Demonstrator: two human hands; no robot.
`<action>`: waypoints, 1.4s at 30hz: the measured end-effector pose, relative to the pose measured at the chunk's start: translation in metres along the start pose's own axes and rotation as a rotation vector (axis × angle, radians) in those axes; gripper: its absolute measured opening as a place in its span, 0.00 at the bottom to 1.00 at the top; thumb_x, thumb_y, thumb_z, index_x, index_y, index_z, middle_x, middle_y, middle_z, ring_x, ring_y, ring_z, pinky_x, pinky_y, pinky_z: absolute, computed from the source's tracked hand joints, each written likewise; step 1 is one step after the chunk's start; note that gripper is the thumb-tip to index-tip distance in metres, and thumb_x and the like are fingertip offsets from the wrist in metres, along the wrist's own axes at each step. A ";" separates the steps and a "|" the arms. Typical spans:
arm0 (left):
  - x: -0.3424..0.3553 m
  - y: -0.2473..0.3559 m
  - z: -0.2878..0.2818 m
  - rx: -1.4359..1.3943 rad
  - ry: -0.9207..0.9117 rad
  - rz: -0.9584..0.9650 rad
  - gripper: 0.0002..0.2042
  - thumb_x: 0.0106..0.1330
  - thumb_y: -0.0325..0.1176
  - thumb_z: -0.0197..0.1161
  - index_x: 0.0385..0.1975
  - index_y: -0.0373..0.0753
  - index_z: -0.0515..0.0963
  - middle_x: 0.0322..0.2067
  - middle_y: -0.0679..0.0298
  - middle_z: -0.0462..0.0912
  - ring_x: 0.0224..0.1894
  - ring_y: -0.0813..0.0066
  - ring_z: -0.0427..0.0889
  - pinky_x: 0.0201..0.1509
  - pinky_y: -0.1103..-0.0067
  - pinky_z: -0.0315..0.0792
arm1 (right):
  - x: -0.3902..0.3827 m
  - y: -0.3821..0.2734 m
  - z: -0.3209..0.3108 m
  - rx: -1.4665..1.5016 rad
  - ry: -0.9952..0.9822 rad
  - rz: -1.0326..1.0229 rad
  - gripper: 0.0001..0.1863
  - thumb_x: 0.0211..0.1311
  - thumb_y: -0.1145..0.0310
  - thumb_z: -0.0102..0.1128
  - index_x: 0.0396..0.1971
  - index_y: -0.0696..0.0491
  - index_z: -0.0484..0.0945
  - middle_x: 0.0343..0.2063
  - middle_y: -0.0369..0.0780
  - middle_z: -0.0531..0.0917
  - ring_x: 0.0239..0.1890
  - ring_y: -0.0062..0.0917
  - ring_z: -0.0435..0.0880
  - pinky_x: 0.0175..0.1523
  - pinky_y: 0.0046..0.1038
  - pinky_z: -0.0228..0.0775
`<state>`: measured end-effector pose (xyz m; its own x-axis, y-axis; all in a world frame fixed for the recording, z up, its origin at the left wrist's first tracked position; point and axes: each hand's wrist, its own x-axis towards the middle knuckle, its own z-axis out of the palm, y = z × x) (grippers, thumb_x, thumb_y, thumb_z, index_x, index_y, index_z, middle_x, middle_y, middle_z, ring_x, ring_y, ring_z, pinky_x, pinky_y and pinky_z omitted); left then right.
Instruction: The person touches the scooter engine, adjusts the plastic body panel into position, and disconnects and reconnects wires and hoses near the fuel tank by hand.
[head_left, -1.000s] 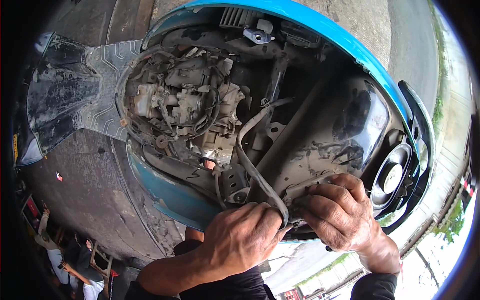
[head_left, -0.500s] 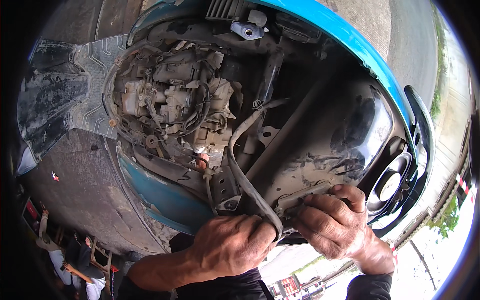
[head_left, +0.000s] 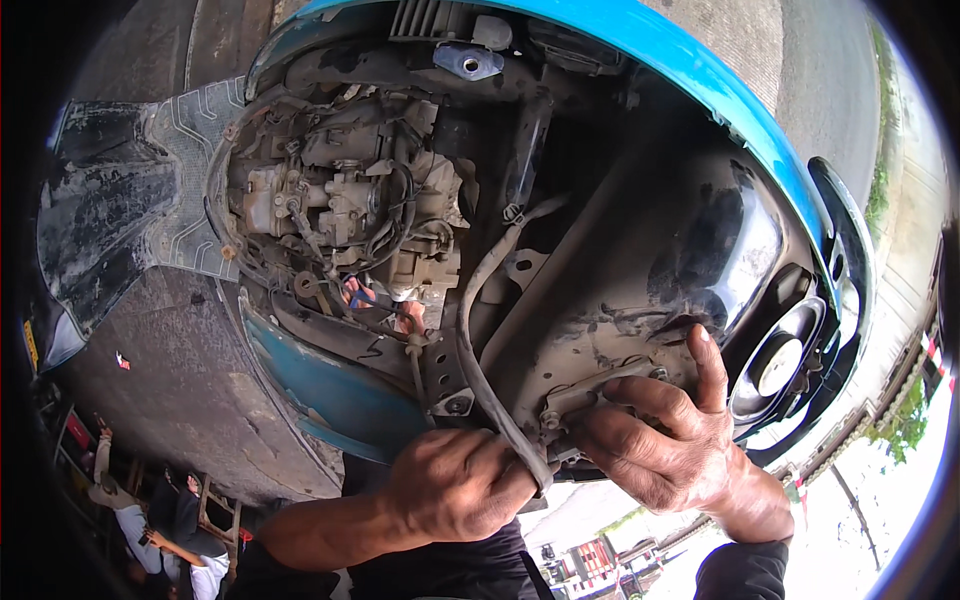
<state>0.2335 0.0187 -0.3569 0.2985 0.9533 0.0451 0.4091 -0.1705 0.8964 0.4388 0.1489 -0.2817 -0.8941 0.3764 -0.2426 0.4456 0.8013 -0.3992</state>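
A dark sheathed cable runs down across the open body of a blue scooter. My left hand is closed around its lower end. My right hand is beside it, at the metal bracket on the dusty black fuel tank. Its forefinger points up while the thumb and other fingers are curled in by the cable's end. What they grip there is hidden behind the fingers.
The exposed engine sits left of the tank. Blue body panels edge the scooter, with a round lid-like part at the right. Skin-coloured patches show through a gap below the engine. Other people are at the lower left.
My right forefinger has lifted off the bracket and straightened upward, baring more of the bracket. My left hand stays on the cable. The view has shifted slightly.
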 end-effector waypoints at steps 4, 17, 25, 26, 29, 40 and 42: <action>0.003 0.000 0.000 -0.027 0.011 -0.016 0.10 0.57 0.35 0.72 0.35 0.38 0.82 0.23 0.64 0.80 0.22 0.70 0.82 0.24 0.74 0.77 | -0.001 -0.002 0.000 0.021 0.004 0.049 0.10 0.39 0.61 0.67 0.28 0.40 0.87 0.40 0.22 0.85 0.49 0.19 0.84 0.77 0.68 0.46; 0.009 -0.001 -0.010 -0.254 -0.126 -0.160 0.13 0.63 0.35 0.74 0.40 0.35 0.81 0.24 0.60 0.83 0.22 0.62 0.84 0.26 0.69 0.79 | 0.004 0.000 -0.003 0.128 0.004 0.086 0.13 0.39 0.64 0.67 0.30 0.43 0.90 0.39 0.25 0.85 0.50 0.21 0.84 0.79 0.63 0.44; 0.012 0.005 -0.010 -0.289 -0.117 -0.289 0.12 0.64 0.34 0.74 0.36 0.34 0.81 0.24 0.58 0.82 0.22 0.60 0.84 0.27 0.68 0.78 | 0.015 0.010 -0.021 0.344 -0.034 0.086 0.17 0.43 0.69 0.68 0.38 0.53 0.89 0.41 0.37 0.85 0.51 0.32 0.84 0.73 0.47 0.67; 0.013 0.006 -0.011 -0.326 -0.110 -0.341 0.11 0.65 0.35 0.74 0.36 0.34 0.81 0.24 0.57 0.83 0.22 0.58 0.84 0.28 0.67 0.78 | 0.014 0.012 -0.024 0.395 -0.012 0.100 0.16 0.44 0.70 0.68 0.38 0.54 0.89 0.42 0.38 0.84 0.51 0.34 0.84 0.70 0.46 0.70; 0.012 0.012 -0.014 -0.272 -0.117 -0.373 0.11 0.66 0.35 0.73 0.36 0.33 0.80 0.25 0.55 0.83 0.24 0.56 0.85 0.29 0.67 0.77 | 0.007 0.012 -0.025 0.508 0.049 0.166 0.15 0.47 0.74 0.68 0.39 0.59 0.87 0.43 0.43 0.83 0.49 0.39 0.85 0.61 0.43 0.78; 0.012 0.018 -0.010 -0.070 -0.091 -0.405 0.15 0.70 0.39 0.69 0.38 0.30 0.81 0.25 0.53 0.85 0.28 0.57 0.87 0.35 0.68 0.78 | -0.011 0.007 0.002 0.288 0.180 0.030 0.11 0.56 0.64 0.62 0.31 0.56 0.87 0.36 0.39 0.81 0.49 0.33 0.79 0.56 0.34 0.72; 0.015 0.018 -0.006 -0.056 -0.022 -0.319 0.14 0.70 0.38 0.69 0.37 0.30 0.80 0.26 0.53 0.85 0.29 0.57 0.87 0.35 0.68 0.78 | -0.011 0.006 0.012 0.225 0.261 0.011 0.11 0.55 0.65 0.62 0.31 0.55 0.88 0.35 0.38 0.82 0.48 0.32 0.80 0.57 0.34 0.72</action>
<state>0.2397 0.0311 -0.3372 0.1819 0.9506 -0.2516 0.4370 0.1511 0.8867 0.4517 0.1438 -0.2915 -0.8577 0.5136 -0.0253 0.4276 0.6850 -0.5899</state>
